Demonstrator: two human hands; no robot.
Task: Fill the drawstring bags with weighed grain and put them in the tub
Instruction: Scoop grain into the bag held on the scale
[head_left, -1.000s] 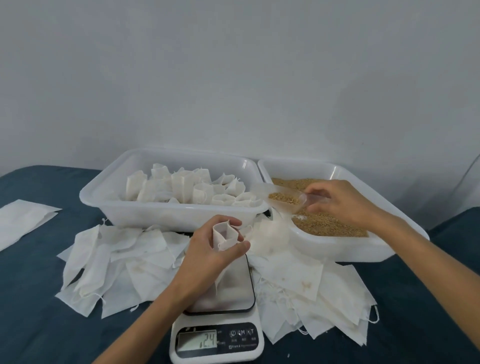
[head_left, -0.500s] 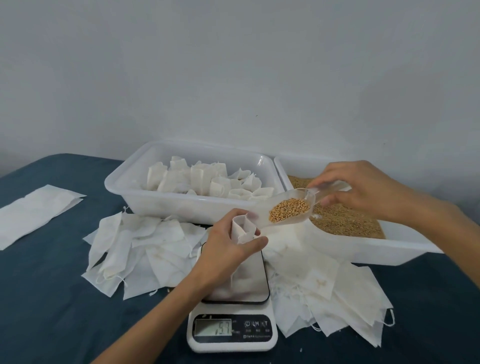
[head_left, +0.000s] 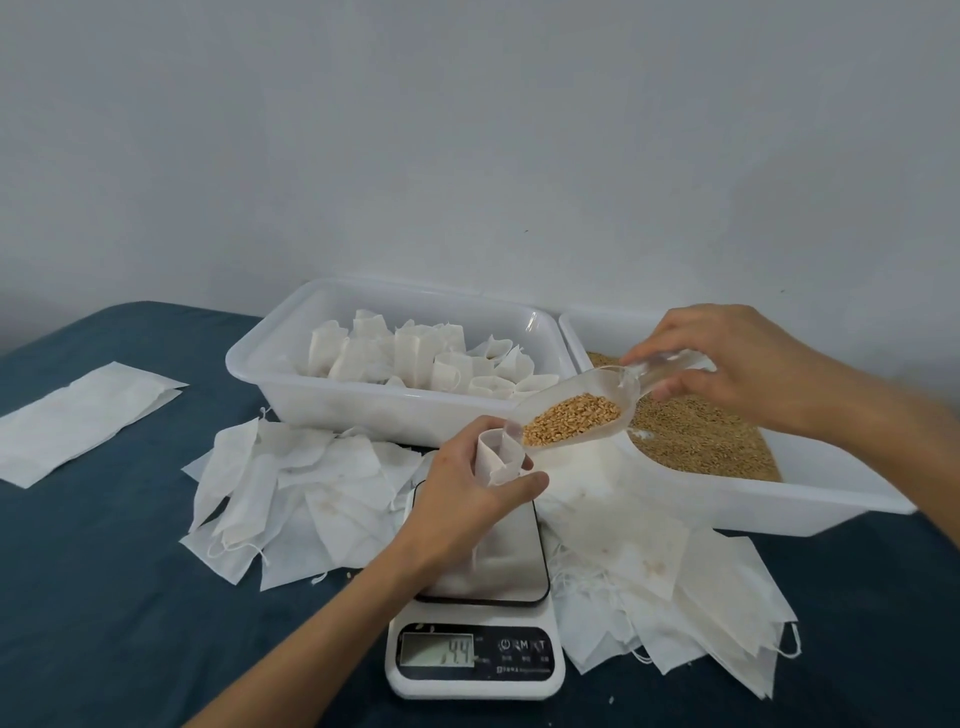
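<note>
Reading "14.4" on its display, one white kitchen scale (head_left: 475, 657) sits on the blue cloth (head_left: 104, 597); the small print beneath its buttons is too blurred to make out. The left hand (head_left: 470, 491) curls its fingers round one open drawstring bag (head_left: 496, 457) standing on the scale's platform. The right hand (head_left: 727, 369) pinches the handle of one clear scoop (head_left: 576, 410) loaded with grain, its lip just at the bag's mouth. Two white tubs stand behind: the left tub (head_left: 363, 410) holds filled bags, the right tub (head_left: 779, 493) loose grain. Empty bags (head_left: 291, 483) lie heaped on both sides of the scale.
</note>
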